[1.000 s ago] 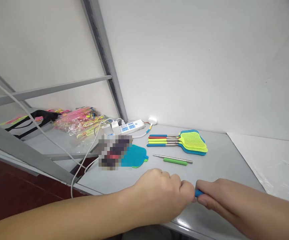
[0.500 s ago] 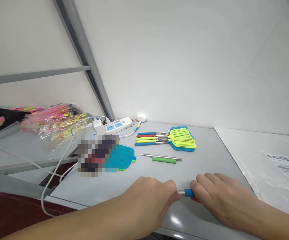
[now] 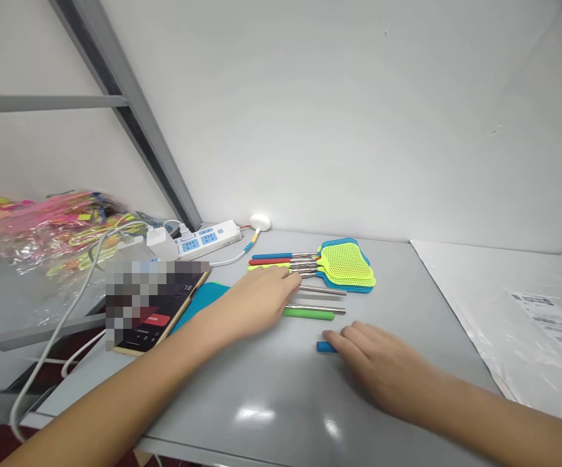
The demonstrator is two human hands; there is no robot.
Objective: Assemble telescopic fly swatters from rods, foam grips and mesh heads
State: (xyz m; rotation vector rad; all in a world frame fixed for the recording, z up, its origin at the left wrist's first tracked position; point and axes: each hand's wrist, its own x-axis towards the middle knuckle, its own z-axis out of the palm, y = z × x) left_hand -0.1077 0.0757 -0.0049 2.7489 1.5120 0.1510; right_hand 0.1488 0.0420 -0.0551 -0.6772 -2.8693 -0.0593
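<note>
My left hand (image 3: 264, 295) is closed around a thin metal rod (image 3: 327, 291), which sticks out to its right just above the table. Lower down, my right hand (image 3: 378, 363) grips a short blue handle sleeve (image 3: 326, 347) by its right part. A second metal rod (image 3: 336, 310) and a green handle sleeve (image 3: 310, 314) lie side by side under the left hand's edge, their left ends hidden. Behind them rests a bundle of fly swatters (image 3: 346, 264) with yellow and blue mesh heads. Loose blue swatter heads (image 3: 205, 301) lie partly behind my left forearm.
A phone (image 3: 178, 295), partly pixelated, lies at the left. Behind it are a white power strip (image 3: 207, 240) with plugs and cables and a round white device (image 3: 260, 222). Plastic-bagged colourful items (image 3: 61, 227) sit far left. A white plastic sheet (image 3: 485, 292) covers the table's right.
The rod and blue sleeve, joined before, are now apart. My left hand has moved up and left with the rod; my right hand keeps the sleeve. The view has shifted right.
</note>
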